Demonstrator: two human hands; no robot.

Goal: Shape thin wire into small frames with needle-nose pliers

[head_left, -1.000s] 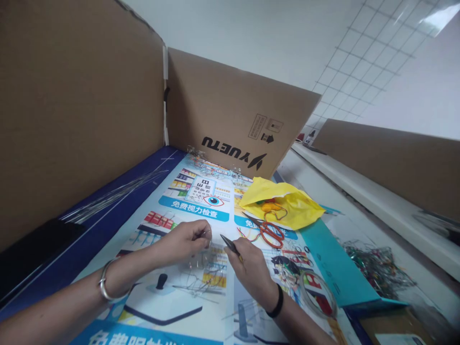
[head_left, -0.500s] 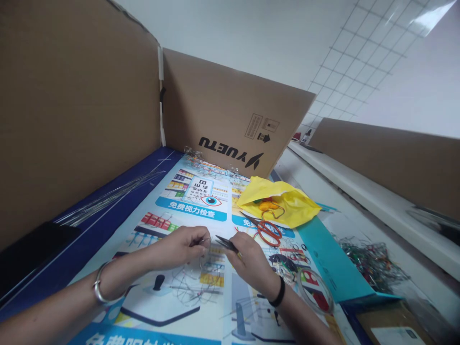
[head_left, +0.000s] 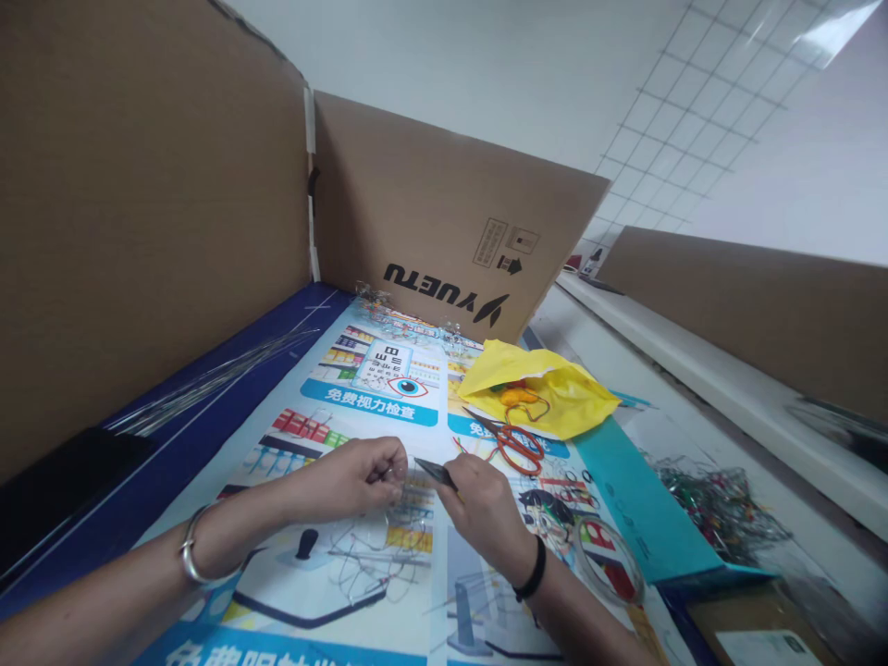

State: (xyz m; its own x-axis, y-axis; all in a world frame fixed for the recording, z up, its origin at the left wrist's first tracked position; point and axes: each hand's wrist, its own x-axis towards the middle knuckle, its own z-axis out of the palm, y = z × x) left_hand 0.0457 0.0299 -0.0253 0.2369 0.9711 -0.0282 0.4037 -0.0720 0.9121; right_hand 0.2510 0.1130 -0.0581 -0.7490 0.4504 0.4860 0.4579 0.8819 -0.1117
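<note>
My left hand (head_left: 371,476) is closed in a pinch, with a thin wire (head_left: 404,465) at its fingertips. Facing it, my right hand (head_left: 482,499) grips a pair of pliers (head_left: 436,472), whose dark pointed jaws look closed and reach toward the left fingers. A small gap lies between the jaw tips and the left hand. Below both hands, a loose tangle of thin wires (head_left: 378,564) rests on the printed sheet. Orange-handled scissors (head_left: 520,450) lie just beyond my right hand.
A yellow pouch (head_left: 583,393) with orange thread inside lies behind the scissors. Straight wires (head_left: 208,388) run along the left. Wire scraps (head_left: 721,509) pile up at the right, near a round clear dish (head_left: 609,560). Cardboard panels (head_left: 444,203) stand at the back and left.
The pliers have turned a little and their jaws, slightly parted before, now look closed. The left hand has rolled slightly, staying in nearly the same place.
</note>
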